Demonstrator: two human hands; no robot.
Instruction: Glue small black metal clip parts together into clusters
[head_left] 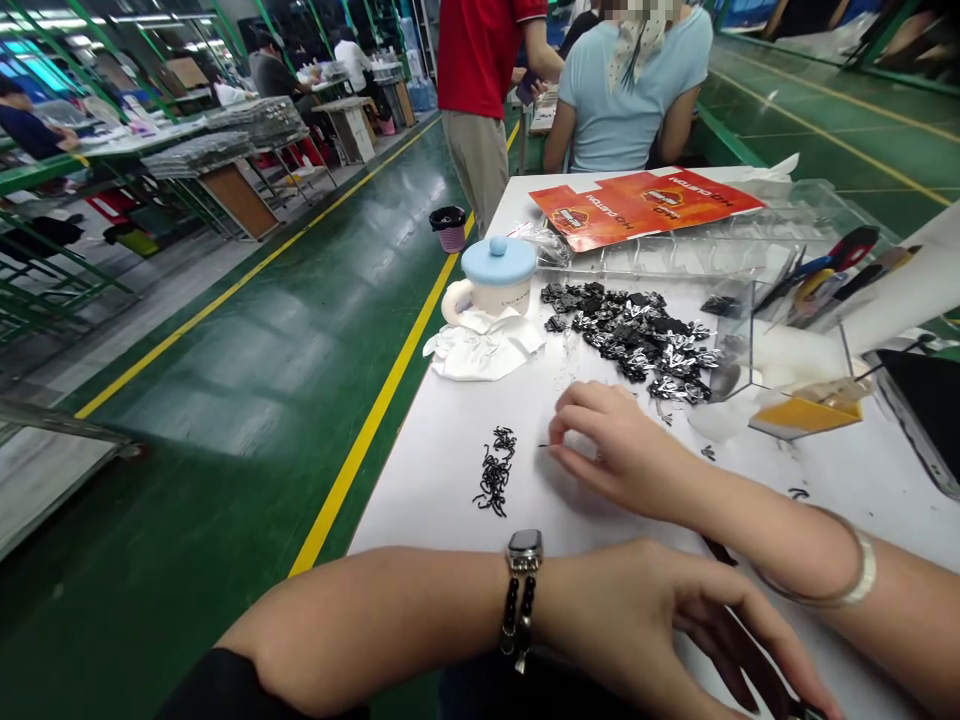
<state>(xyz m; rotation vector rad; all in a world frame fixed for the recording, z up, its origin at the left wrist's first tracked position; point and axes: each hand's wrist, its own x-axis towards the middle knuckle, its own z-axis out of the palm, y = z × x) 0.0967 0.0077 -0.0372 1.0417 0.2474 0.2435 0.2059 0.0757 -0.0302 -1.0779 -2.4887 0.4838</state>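
My right hand, with a bangle on its forearm, is over the white table. Its thumb and forefinger are closed on a small thin black piece, just right of a little heap of black curved pieces. At the bottom, my left hand, wearing a watch and dark beads, reaches across to the lower right. Its fingers curl around a dark object cut off by the picture edge, so its kind is unclear. Beyond my right hand lies a larger pile of black and shiny silver parts.
A lidded cup and crumpled tissue stand at the table's left edge. At right are a clear tool holder and a dark tablet-like device. Orange printed sheets lie on clear plastic trays. Two people are just beyond.
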